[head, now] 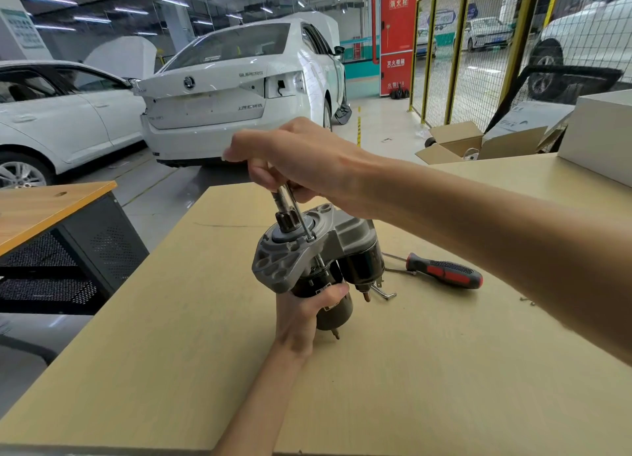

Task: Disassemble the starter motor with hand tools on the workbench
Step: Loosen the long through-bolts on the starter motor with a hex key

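Gripping starter motor (318, 267) upright, left hand (307, 310)

I am seeing open bench (171, 370) left of and in front of the starter motor (307, 260). To its right a screwdriver (444, 272) and thin metal rods (388, 293) are lying close, narrowing that side. My right forearm (478, 229) is crossing above them.

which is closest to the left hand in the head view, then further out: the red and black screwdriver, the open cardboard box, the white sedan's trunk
1. red and black screwdriver, lying on the bench to its right
2. open cardboard box, on the floor past the bench's far right edge
3. white sedan, beyond the bench, ahead
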